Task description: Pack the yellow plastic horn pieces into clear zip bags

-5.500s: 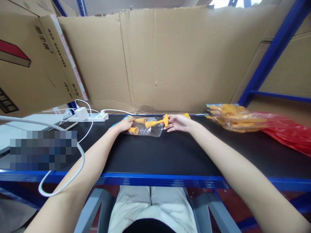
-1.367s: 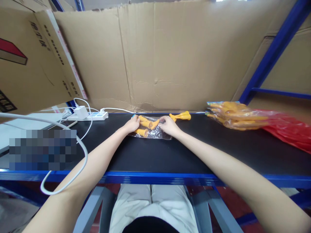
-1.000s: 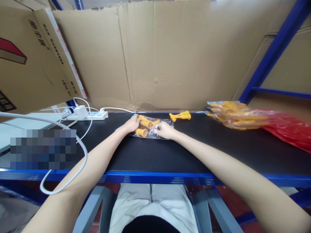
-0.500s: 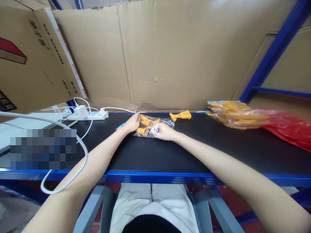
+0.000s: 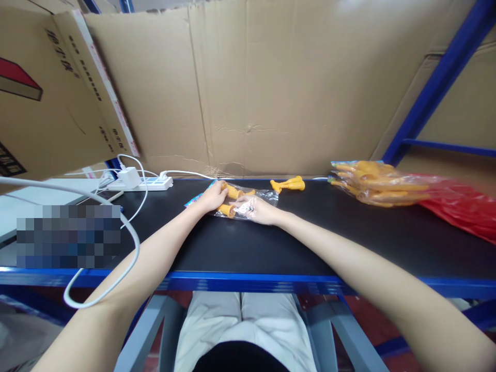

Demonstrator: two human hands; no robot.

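A clear plastic bag [image 5: 267, 196] with a blue printed end lies on the black tabletop, several yellow-orange plastic pieces [image 5: 226, 210] with flared ends inside it. My left hand [image 5: 214, 198] is closed over the bag's left part, pressing it and the pieces beneath. From the right, my right hand [image 5: 256, 208] reaches in under the clear film, its bent fingers against the pieces; the fingertips are partly hidden by glare and the pieces. Just behind the bag, outside it, rests another yellow-orange piece [image 5: 289, 184].
Filled bags of yellow-orange pieces [image 5: 372, 183] are piled at right beside a red plastic bag [image 5: 461, 206]. A white power strip [image 5: 157, 183] with cables stands at left. One white cable [image 5: 137, 243] loops across my left forearm. A cardboard wall [image 5: 271, 93] closes off the back.
My right hand has slid slightly left, deeper into the bag, and covers more of the pieces. My left hand stays nearly in place on the bag.
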